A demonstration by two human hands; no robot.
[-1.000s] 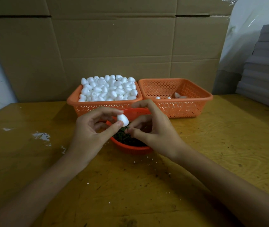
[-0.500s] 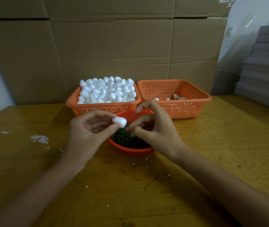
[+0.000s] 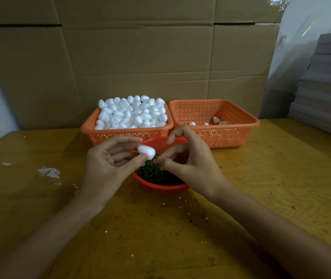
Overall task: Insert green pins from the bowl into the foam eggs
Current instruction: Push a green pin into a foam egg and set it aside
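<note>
My left hand (image 3: 108,164) pinches a white foam egg (image 3: 146,152) between thumb and fingers, lying on its side above the red bowl (image 3: 160,187). The bowl holds a heap of green pins (image 3: 154,174). My right hand (image 3: 188,160) is beside the egg with thumb and fingertip pressed together at the egg's right end, pinching a green pin that is almost hidden. The index finger arches above. An orange basket (image 3: 92,127) behind is piled with plain foam eggs (image 3: 132,111).
A second orange basket (image 3: 247,127) at back right holds a few eggs (image 3: 217,120). Cardboard sheets (image 3: 140,57) stand behind the baskets. Grey stacked boards (image 3: 325,83) lie at far right. White crumbs (image 3: 48,172) dot the yellow wooden table (image 3: 281,178).
The egg has turned from upright to lying sideways in my left hand. My right fingertips have closed in to the egg's end.
</note>
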